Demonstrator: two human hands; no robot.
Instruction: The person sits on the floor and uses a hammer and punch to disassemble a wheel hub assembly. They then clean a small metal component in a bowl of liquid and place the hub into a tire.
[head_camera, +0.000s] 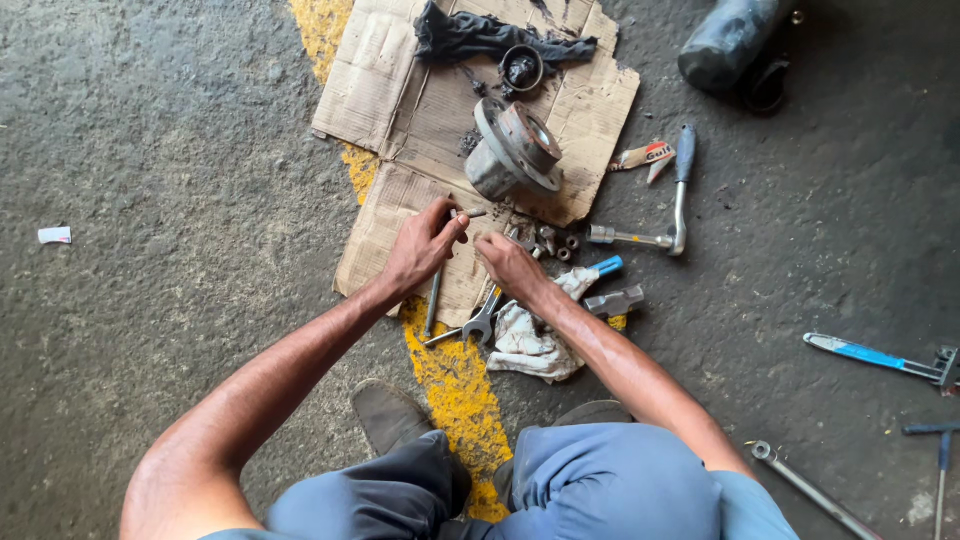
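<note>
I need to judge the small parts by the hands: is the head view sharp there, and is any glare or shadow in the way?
Head view: even, soft daylight, no hard shadows or glare. The left hand and right hand look fairly sharp, but the thin metal piece and nuts are too small to read. The dark cylinder is dim at the top.

A small grey metal bolt (470, 213), lying roughly level, sits pinched at the fingertips just above frame centre, over the torn cardboard's lower edge, below the greasy wheel hub.

Torn red-white packet (647, 157) nr ratchet (680, 190)
</note>
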